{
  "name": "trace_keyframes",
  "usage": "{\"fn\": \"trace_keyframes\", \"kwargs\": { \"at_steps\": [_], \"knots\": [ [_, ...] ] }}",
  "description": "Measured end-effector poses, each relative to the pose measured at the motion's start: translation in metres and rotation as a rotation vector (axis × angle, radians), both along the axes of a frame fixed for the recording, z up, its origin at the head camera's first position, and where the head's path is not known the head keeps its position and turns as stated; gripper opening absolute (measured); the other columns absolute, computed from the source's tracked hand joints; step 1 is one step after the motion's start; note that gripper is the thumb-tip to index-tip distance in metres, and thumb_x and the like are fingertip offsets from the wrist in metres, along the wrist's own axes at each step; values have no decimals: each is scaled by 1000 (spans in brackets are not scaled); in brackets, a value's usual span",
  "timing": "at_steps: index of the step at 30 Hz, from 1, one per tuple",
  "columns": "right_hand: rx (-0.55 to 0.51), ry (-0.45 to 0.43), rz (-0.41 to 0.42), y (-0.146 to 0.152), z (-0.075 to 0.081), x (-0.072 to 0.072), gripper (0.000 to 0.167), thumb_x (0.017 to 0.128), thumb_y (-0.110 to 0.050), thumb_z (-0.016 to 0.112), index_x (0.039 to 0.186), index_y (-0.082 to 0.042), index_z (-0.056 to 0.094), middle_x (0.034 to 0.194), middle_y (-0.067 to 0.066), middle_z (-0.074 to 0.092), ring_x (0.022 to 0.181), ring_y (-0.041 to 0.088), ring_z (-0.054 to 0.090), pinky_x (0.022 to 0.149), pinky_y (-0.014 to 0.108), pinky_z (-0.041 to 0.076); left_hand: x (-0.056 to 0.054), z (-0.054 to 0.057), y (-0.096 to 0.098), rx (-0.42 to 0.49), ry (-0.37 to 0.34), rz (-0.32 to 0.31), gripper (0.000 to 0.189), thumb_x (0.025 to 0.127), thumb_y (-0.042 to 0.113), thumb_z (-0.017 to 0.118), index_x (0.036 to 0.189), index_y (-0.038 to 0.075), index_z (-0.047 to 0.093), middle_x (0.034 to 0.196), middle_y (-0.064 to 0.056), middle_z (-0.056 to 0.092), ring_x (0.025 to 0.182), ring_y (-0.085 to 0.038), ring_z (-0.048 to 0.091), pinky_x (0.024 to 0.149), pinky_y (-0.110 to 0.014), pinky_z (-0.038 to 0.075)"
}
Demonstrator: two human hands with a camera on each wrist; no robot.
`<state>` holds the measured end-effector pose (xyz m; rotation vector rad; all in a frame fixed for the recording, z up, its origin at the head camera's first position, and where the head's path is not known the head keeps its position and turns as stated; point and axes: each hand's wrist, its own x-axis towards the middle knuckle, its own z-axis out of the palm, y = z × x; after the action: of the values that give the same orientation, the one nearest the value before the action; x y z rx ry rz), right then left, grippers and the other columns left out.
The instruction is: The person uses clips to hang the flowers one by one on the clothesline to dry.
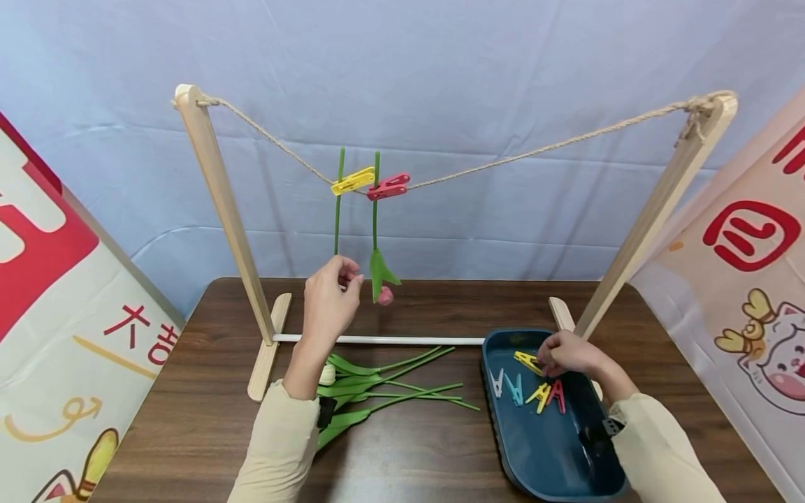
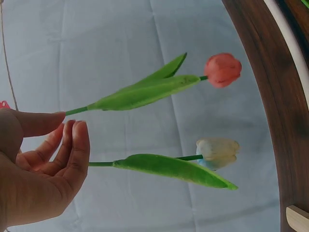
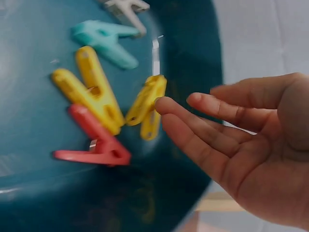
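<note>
Two tulips hang head down from a rope. A yellow clothespin (image 1: 353, 181) holds one green stem (image 1: 337, 223), whose white bloom (image 2: 218, 153) shows in the left wrist view. A red clothespin (image 1: 388, 187) holds the pink tulip (image 2: 223, 70). My left hand (image 1: 332, 293) is beside the white tulip's stem, fingers loosely bent, thumb and fingertips slightly apart, with nothing visibly pinched. Over the blue tray (image 1: 528, 454), my right hand (image 1: 569, 353) reaches down with fingers extended. Its fingertips are at a yellow clothespin (image 3: 147, 106); the thumb stands off from it.
Two wooden posts (image 1: 226, 202) carry the sagging rope (image 1: 547, 148), with a white rod (image 1: 409, 340) between their feet. More tulips (image 1: 352, 391) lie on the table under my left forearm. White, turquoise, yellow and red clothespins (image 1: 557, 397) lie in the tray.
</note>
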<state>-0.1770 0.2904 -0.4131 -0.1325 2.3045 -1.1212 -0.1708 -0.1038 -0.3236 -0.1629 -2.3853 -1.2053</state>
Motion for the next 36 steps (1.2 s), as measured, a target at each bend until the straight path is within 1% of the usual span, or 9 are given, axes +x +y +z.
{"fn": "trace_keyframes", "kwargs": {
  "at_steps": [3, 8, 15, 19, 22, 26, 28, 34, 36],
  "knots": [
    [3, -11, -38, 2, -9, 3, 21, 77, 11, 44, 92, 18, 58, 96, 26, 58, 81, 34, 63, 70, 41, 52, 0, -1, 0, 4, -3, 1, 4, 82, 1, 62, 86, -1, 62, 73, -8, 60, 68, -22, 59, 64, -36, 44],
    [-4, -25, -82, 3, -17, 6, 18, 79, 11, 47, 92, 18, 56, 98, 29, 57, 83, 33, 63, 71, 41, 52, 1, -2, 0, 3, -26, 4, 4, 82, 2, 63, 86, 0, 62, 74, -8, 60, 69, -22, 58, 64, -35, 43],
    [7, -19, -111, 1, -20, 8, 12, 83, 10, 48, 89, 18, 56, 90, 23, 60, 84, 34, 63, 71, 40, 52, 2, -3, 2, 1, -42, 3, 5, 83, 4, 63, 86, 0, 63, 73, -7, 59, 66, -21, 55, 63, -34, 42],
    [2, -18, -114, 2, -23, 10, 14, 84, 11, 48, 92, 20, 55, 90, 23, 61, 86, 34, 63, 71, 39, 52, 2, -5, 2, 0, -48, -3, 5, 83, 5, 63, 86, 0, 63, 73, -6, 59, 66, -21, 55, 64, -34, 43],
    [-18, -27, -112, 4, -20, 10, 19, 86, 10, 42, 96, 22, 52, 92, 25, 61, 88, 35, 63, 73, 39, 52, 3, -6, 3, -5, -45, -13, 5, 82, 4, 63, 86, 0, 62, 73, -6, 59, 66, -20, 57, 64, -34, 44],
    [-53, -6, -80, 6, -10, 9, 23, 87, 10, 35, 98, 25, 50, 90, 26, 62, 88, 36, 62, 75, 41, 51, 4, -6, 5, -14, -42, -25, 5, 82, 4, 64, 85, 1, 62, 72, -5, 59, 65, -18, 56, 62, -33, 44],
    [-58, 21, -57, 5, -1, 7, 22, 87, 11, 35, 96, 23, 51, 88, 24, 62, 87, 36, 62, 75, 43, 51, 4, -7, 6, -16, -48, -28, 4, 82, 5, 64, 84, 1, 62, 72, -5, 59, 63, -18, 54, 61, -32, 42],
    [-34, 128, 27, -11, 39, 0, 21, 90, 8, 38, 95, 19, 55, 88, 21, 63, 86, 36, 63, 72, 39, 52, 6, -9, 14, -41, -38, -57, 4, 81, 3, 64, 84, 1, 62, 71, -4, 59, 62, -17, 55, 60, -33, 44],
    [-40, 171, 53, -21, 53, -1, 21, 91, 7, 39, 97, 19, 55, 91, 22, 62, 86, 35, 63, 71, 36, 52, 7, -11, 20, -46, -34, -85, 5, 80, 1, 64, 84, -1, 62, 71, -5, 60, 62, -16, 57, 61, -31, 46]
  ]
}}
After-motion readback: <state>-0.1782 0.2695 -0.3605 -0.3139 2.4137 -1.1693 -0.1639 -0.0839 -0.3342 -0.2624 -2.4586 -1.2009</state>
